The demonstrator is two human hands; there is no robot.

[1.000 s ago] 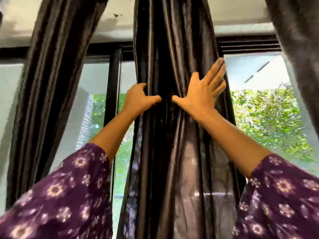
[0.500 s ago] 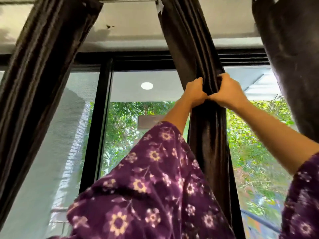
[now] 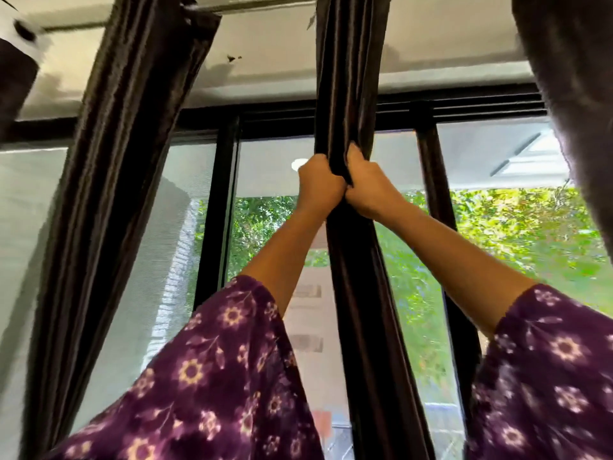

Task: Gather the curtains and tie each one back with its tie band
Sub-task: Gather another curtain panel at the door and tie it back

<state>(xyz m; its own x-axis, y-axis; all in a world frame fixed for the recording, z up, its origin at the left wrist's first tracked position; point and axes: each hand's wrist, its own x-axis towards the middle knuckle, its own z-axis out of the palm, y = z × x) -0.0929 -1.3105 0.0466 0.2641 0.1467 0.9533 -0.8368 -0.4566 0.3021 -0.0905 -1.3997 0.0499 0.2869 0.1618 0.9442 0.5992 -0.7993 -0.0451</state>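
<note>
Dark satin curtain (image 3: 351, 78) bunched narrow, hanging upright mid-window.

Open air lies on both sides of the gathered dark brown satin curtain (image 3: 358, 293). It is bounded by the hanging dark brown curtain on the left (image 3: 109, 194) and the dark curtain at the right edge (image 3: 570, 94). The black-framed window (image 3: 217, 210) closes off the back.

readable text: none | pale board (image 3: 308, 313) outdoors: marks too blurred to read

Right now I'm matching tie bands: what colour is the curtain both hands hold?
Dark brown with a satin sheen; the middle curtain shows best in head view.
</note>
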